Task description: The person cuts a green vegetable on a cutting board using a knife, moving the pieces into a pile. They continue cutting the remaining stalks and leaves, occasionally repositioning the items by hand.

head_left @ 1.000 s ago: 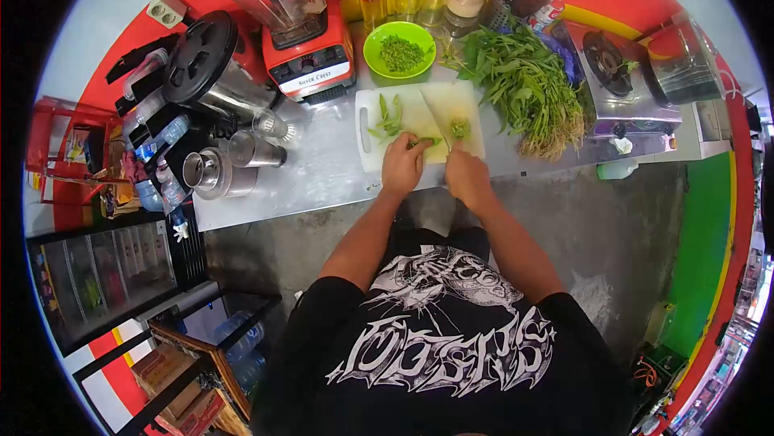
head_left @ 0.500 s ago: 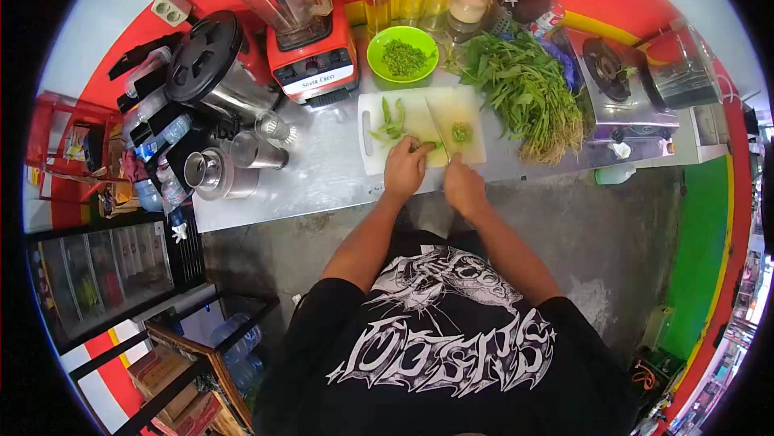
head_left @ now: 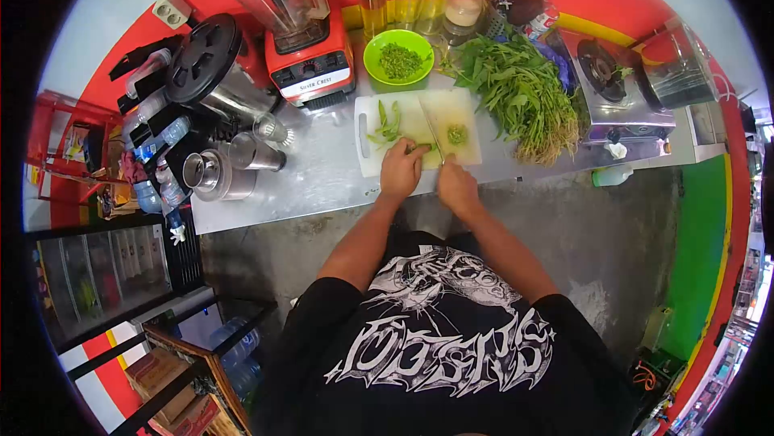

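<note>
A white cutting board point(head_left: 372, 164) lies at the front of the metal counter. My right hand point(head_left: 457, 186) is closed around the handle of a knife point(head_left: 432, 126), whose blade points away from me across the board. Left of the blade, my left hand point(head_left: 401, 168) has its fingers curled down on a long green pod point(head_left: 428, 148), which looks like a chilli. Several more green pods point(head_left: 389, 122) lie whole or in long pieces on the board's left part. To the right of the knife sits a small heap of chopped green bits point(head_left: 457, 134).
Behind the board stands a lime-green bowl point(head_left: 427, 73) with chopped greens in it. A leafy bunch of greens with roots point(head_left: 520, 97) lies to the right, beside a gas stove point(head_left: 625, 114). A red blender point(head_left: 313, 73), oil bottles point(head_left: 409, 1) and steel containers point(head_left: 218, 178) stand around.
The view has shifted slightly. Both hands stay over the board, with the knife still in my right hand beside the pod under my left.
</note>
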`<state>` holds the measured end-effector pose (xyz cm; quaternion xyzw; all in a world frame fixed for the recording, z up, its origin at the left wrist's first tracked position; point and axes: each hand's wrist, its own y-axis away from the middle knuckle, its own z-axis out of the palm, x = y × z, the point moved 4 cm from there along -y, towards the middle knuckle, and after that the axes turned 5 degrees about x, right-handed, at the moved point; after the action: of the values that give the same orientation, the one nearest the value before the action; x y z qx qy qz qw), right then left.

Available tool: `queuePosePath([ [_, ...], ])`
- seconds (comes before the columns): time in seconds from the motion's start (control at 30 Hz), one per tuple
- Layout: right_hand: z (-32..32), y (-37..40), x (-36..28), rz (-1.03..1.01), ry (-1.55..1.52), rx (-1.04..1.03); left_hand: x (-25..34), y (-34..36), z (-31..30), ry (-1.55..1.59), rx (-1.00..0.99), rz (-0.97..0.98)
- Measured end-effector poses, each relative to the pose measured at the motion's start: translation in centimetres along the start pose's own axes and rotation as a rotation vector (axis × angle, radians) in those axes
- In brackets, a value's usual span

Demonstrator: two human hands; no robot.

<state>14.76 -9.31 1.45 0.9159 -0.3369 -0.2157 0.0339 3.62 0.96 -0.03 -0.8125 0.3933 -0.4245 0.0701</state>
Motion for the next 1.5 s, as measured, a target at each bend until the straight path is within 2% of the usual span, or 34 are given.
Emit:
queuePosePath([
  [0.03,0.0,-0.4,0.3,0.006,-0.004,-0.001,0.1,0.0,-0.1,0.004,-0.001,-0.003],
  [0.1,-0.2,-1.0,0.1,-0.153,0.094,-0.044,0.4,0.0,-0.2,0.012,-0.006,-0.002],
  [0.23,-0.3,0.5,-0.4,-0.082,0.054,-0.02,0.5,0.0,-0.5,0.044,-0.012,-0.022],
  [0.3,0.3,0.8,-0.2,0.047,0.017,0.012,0.2,-0.1,-0.2,0.029,-0.005,-0.029],
  [0.33,0.1,0.4,-0.3,0.044,0.016,0.02,0.0,0.0,0.0,0.027,0.001,-0.022],
  [0.4,0.1,-0.1,-0.4,0.008,0.046,-0.111,0.0,0.1,0.2,-0.022,0.006,-0.003],
  [0.5,-0.7,-0.9,-0.5,-0.088,-0.035,-0.064,0.1,0.1,0.1,-0.006,0.011,-0.018],
  [0.63,0.0,-0.1,-0.5,-0.006,-0.026,-0.084,-0.2,0.2,0.3,-0.03,-0.005,-0.036],
  [0.7,0.6,0.5,-0.5,0.067,0.022,-0.027,-0.2,0.1,0.2,-0.001,-0.008,-0.004],
  [1.0,-0.6,0.4,-1.4,-0.049,0.043,-0.079,-0.1,0.2,0.3,0.011,-0.019,-0.055],
  [1.13,1.4,0.1,0.1,0.049,0.033,-0.067,-0.3,0.0,0.5,0.011,-0.014,-0.044],
  [1.2,1.6,-0.5,0.1,-0.102,0.017,-0.011,-0.5,0.4,0.7,0.013,-0.018,-0.048],
  [1.4,-1.4,0.5,-1.8,-0.064,0.049,-0.061,-0.3,0.1,0.4,-0.008,-0.019,-0.036],
  [1.47,0.6,0.6,-0.8,-0.029,0.066,-0.123,0.3,0.0,-0.2,0.025,0.008,-0.034],
  [1.5,0.8,0.6,-0.7,-0.01,0.027,-0.06,0.2,0.0,-0.1,0.024,0.008,-0.034],
])
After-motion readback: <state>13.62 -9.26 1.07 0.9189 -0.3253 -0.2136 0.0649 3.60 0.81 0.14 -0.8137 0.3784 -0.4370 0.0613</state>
